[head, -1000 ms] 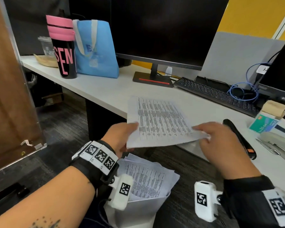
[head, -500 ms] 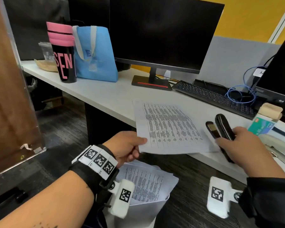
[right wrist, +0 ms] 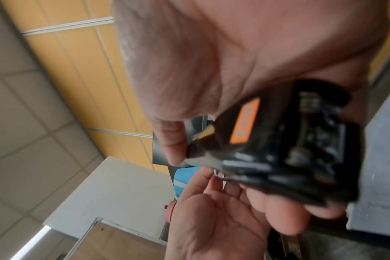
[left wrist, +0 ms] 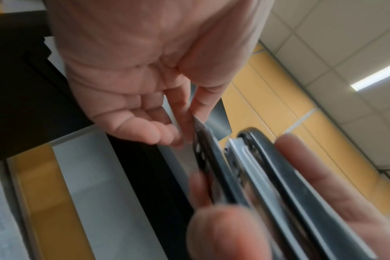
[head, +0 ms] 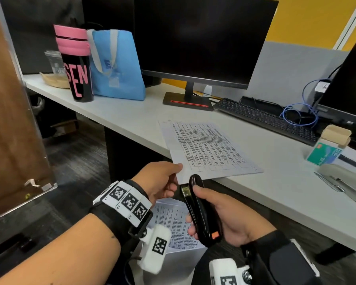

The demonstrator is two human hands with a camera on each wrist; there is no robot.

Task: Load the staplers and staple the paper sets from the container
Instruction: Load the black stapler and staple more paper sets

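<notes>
A printed paper set (head: 206, 150) lies over the desk's near edge. My left hand (head: 162, 179) pinches its near-left corner between thumb and fingers; that corner (left wrist: 197, 121) also shows in the left wrist view. My right hand (head: 224, 219) grips a black stapler (head: 201, 208) with an orange label, its head just below and beside the pinched corner. The stapler (right wrist: 285, 142) fills my right palm in the right wrist view, and it (left wrist: 267, 176) looms close in the left wrist view. A white container (head: 173, 264) with more printed sheets (head: 173, 225) sits below my hands.
A grey stapler (head: 345, 179) and a green staple box (head: 325, 155) lie at the desk's right. Behind are a keyboard (head: 265, 118), a monitor (head: 201, 38), a blue bag (head: 117, 64) and a pink-lidded black tumbler (head: 76, 64). A wooden panel (head: 10, 120) stands left.
My right hand let go of the paper, picked up the black stapler from the desk and brought it left to the corner that my left hand pinches. The paper stays on the desk edge.
</notes>
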